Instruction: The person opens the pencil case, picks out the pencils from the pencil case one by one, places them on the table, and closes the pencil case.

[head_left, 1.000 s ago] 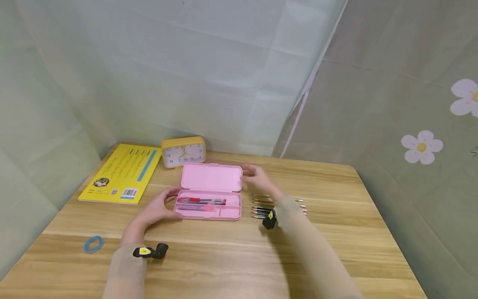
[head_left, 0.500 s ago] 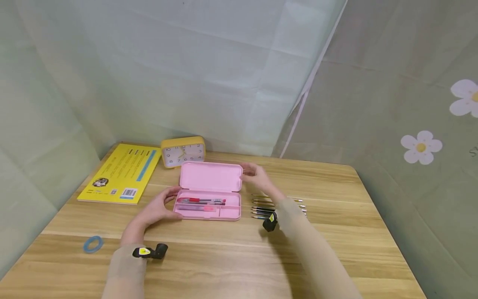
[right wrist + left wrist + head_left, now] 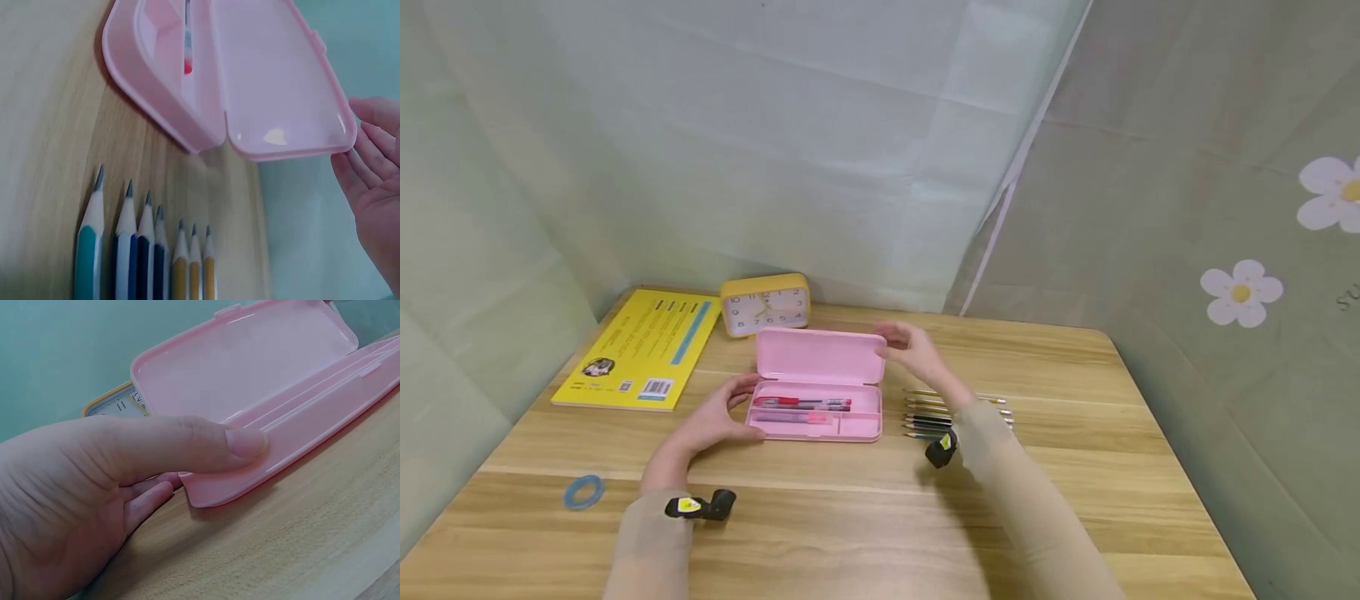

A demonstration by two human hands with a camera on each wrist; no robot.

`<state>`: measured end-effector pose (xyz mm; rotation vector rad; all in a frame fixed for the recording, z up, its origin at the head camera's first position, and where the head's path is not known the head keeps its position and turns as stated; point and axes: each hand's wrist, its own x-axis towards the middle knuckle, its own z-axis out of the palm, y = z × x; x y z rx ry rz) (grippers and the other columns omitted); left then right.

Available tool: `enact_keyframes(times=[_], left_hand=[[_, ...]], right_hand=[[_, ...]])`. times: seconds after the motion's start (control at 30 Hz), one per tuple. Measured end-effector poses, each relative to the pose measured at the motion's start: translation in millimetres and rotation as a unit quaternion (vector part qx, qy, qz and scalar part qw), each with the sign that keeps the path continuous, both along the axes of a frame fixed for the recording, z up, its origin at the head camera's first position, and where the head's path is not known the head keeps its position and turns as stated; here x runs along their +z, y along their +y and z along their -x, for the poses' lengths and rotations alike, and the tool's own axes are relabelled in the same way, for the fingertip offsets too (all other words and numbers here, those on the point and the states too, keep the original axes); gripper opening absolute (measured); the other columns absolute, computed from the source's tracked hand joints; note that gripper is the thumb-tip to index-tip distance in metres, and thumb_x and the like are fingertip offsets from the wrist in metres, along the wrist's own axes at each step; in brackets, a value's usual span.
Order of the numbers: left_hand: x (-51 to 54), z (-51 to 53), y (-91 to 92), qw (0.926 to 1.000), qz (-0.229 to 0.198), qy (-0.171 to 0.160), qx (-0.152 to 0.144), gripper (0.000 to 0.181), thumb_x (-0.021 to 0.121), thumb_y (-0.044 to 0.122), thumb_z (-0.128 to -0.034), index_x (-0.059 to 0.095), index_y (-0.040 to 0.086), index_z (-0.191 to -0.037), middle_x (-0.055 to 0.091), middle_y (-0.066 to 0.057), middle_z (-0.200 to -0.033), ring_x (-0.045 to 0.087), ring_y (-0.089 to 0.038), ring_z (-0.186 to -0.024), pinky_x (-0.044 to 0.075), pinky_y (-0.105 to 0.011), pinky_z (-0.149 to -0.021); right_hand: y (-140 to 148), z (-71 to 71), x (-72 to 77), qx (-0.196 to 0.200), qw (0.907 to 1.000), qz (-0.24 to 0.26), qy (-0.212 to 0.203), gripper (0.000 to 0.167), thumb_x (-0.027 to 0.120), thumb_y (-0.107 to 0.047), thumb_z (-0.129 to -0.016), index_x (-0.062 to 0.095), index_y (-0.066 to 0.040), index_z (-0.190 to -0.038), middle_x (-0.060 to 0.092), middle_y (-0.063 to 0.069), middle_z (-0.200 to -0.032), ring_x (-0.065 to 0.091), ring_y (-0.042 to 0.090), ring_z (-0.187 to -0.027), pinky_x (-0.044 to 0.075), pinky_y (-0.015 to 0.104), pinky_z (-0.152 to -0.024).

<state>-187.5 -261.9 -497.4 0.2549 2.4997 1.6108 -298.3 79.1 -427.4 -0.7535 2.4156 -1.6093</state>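
A pink pencil case (image 3: 859,427) lies open on the table, its lid (image 3: 817,357) raised at the back. Several pens (image 3: 802,403), red and black, are in its long compartments. My left hand (image 3: 718,414) grips the left end of the base; in the left wrist view the thumb (image 3: 247,444) presses on the front wall and the other fingers are partly hidden. At the lid's right edge, my right hand (image 3: 919,357) holds the upper corner between thumb and fingers. The right wrist view shows this hand (image 3: 378,172) at that corner.
Several sharpened pencils (image 3: 89,256) lie in a row right of the case, under my right forearm. Behind the case stands a yellow clock (image 3: 765,307), with a yellow book (image 3: 640,348) to its left. A blue ring (image 3: 583,492) lies at the front left.
The lid has tipped a little from leaning back towards upright, with my right hand moving along at its corner. My left hand stays on the case's left end.
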Motion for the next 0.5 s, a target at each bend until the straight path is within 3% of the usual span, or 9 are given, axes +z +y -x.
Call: enact_keyframes(times=[0.2,0.5], left_hand=[[1.6,-0.1,0.4,1.0,-0.003,-0.005,0.001,0.101,0.088,0.018,-0.0691,0.027,-0.003,-0.147,0.032,-0.025,-0.152,0.033,-0.046,-0.14,0.028,-0.057,-0.117],[0.6,1.6,0.2,0.9999,-0.003,-0.01,0.005,0.104,0.09,0.017,-0.0675,0.026,-0.006,-0.146,0.031,-0.027,-0.151,0.032,-0.046,-0.14,0.027,-0.055,-0.118]], right_hand=[[-3,-7.0,6.6,0.013,0.9998,0.013,0.002,0.043,0.066,-0.002,-0.089,0.053,0.013,-0.128,0.059,0.03,-0.127,0.058,0.042,-0.118,0.048,0.045,-0.107],[-4,-17.3,6.3,-0.007,0.9991,0.001,0.043,0.026,0.059,-0.004,-0.095,0.062,0.009,-0.117,0.067,0.024,-0.117,0.065,0.033,-0.109,0.055,0.033,-0.096]])
